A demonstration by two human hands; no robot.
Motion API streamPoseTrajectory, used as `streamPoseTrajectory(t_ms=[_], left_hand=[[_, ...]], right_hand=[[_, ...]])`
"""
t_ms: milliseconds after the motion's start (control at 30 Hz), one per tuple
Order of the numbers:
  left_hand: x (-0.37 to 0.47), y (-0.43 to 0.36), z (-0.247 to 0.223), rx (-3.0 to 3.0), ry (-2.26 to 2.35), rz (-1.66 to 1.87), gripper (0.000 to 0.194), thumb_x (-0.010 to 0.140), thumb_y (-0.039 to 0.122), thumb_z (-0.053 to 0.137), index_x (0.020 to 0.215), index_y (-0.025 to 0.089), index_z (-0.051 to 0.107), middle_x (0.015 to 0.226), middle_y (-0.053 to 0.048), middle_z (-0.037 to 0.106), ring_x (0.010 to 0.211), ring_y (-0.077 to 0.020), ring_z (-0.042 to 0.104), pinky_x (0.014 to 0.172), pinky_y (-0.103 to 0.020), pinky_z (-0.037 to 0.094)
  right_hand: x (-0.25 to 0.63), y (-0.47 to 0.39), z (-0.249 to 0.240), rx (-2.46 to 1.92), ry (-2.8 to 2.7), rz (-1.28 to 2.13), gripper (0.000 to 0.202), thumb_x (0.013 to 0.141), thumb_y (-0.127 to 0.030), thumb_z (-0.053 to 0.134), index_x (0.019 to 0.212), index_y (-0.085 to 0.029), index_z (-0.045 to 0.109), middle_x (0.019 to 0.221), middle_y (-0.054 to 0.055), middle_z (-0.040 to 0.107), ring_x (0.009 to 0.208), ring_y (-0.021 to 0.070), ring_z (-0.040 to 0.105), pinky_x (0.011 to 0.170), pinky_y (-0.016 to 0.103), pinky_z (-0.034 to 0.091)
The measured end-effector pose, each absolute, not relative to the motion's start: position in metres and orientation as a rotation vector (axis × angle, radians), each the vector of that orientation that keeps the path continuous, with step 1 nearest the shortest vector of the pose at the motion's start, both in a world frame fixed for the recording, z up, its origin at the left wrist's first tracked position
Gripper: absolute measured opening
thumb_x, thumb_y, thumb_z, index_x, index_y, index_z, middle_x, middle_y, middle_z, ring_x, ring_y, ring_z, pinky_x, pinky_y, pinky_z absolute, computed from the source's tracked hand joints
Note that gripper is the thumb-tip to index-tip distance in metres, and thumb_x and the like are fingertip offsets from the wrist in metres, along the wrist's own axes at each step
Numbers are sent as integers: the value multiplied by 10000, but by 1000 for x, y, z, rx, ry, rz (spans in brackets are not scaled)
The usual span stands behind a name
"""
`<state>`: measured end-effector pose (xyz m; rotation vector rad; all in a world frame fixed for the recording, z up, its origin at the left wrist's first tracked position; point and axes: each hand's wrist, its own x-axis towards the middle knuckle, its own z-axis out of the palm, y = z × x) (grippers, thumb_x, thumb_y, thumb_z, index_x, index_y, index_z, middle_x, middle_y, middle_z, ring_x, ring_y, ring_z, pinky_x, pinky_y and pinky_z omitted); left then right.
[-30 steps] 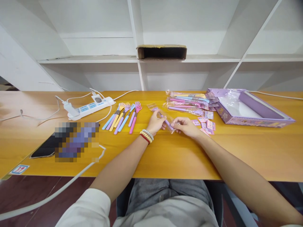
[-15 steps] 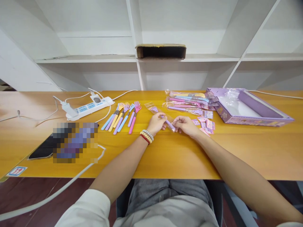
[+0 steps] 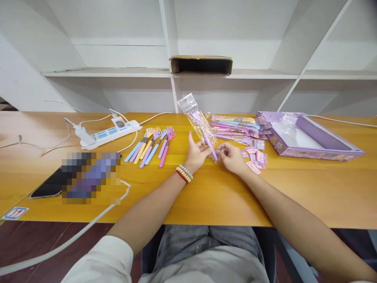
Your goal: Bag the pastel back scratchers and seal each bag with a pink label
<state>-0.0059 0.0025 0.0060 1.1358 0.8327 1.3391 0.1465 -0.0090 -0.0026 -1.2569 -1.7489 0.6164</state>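
In the middle of the frame, our left hand [image 3: 196, 155] is half open, its fingers against a purple hand-headed stick [image 3: 208, 140] in a clear bag [image 3: 187, 103]; we cannot tell how firmly it grips. Our right hand [image 3: 232, 158] has thumb and fingertips pinched on the bag's lower end, above the worktop [image 3: 224, 200]. Left of centre we have loose coloured sticks [image 3: 151, 148], right of centre small cards [image 3: 257, 158]

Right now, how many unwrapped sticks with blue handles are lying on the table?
2: one blue-handled stick at the group's far left, another between two purple-handled ones. Others could be hidden underneath.
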Motion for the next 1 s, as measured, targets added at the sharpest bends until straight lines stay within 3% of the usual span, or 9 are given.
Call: streamPoseTrajectory(t_ms=[67, 167, 233, 400, 767, 867, 1000], left_hand=[[-7, 4, 6, 1082, 785, 1294, 862, 605, 61, 682, 1319, 256, 240, 894, -9, 600, 751, -110, 606, 722, -294, 511], [-8, 6, 5, 1158, 740, 1175, 543, 552, 67, 719, 1039, 141, 492, 887, -42, 618, 832, -143, 611, 788, -301, 493], [-8, 5, 4, 1221, 748, 1115, 471, 542, 79, 734, 941, 131, 489, 854, -47, 632, 801, -150, 623, 778, -309, 498], [-6, 3, 0, 1272, 763, 1062, 554, 591, 115, 724, 1031, 156, 390, 754, -22, 651, 705, -160, 648, 730, -341, 518], [-7, 8, -5, 1299, 816, 1094, 528, 599, 134, 728, 995, 163, 381, 795, -25, 637, 712, -151, 640, 709, -331, 522], [-8, 8, -4, 1289, 808, 1088, 509, 597, 130, 725, 975, 161, 387, 788, -24, 635, 724, -155, 636, 697, -334, 523], [-10, 9, -3, 1298, 797, 1093, 499, 594, 96, 704, 997, 154, 415, 850, -45, 641, 763, -159, 634, 703, -319, 521]], right_hand=[[145, -11, -1, -1261, -1773, 543, 119, 783, -293, 493, 801, -188, 546, 617, -1, 585, 529, 118, 500, 535, 248, 390], [145, -13, 0, -1275, -1780, 496, 111, 778, -280, 494, 792, -188, 554, 628, 5, 601, 527, 122, 503, 535, 250, 383], [145, -12, 0, -1285, -1784, 503, 112, 776, -279, 495, 798, -189, 557, 632, 7, 608, 528, 126, 511, 533, 250, 382], [145, -11, -2, -1304, -1779, 509, 116, 777, -281, 495, 803, -189, 559, 622, 0, 613, 522, 126, 517, 528, 242, 375], [144, -11, -1, -1272, -1726, 531, 112, 787, -295, 489, 802, -190, 525, 588, -23, 551, 495, 106, 466, 503, 232, 346], [145, -11, -2, -1236, -1696, 633, 179, 789, -319, 496, 909, -186, 504, 547, -41, 516, 459, 102, 444, 478, 232, 339], [148, -6, -4, -1152, -1641, 884, 418, 761, -323, 544, 1135, -177, 427, 604, -36, 564, 490, 112, 503, 515, 246, 398]])
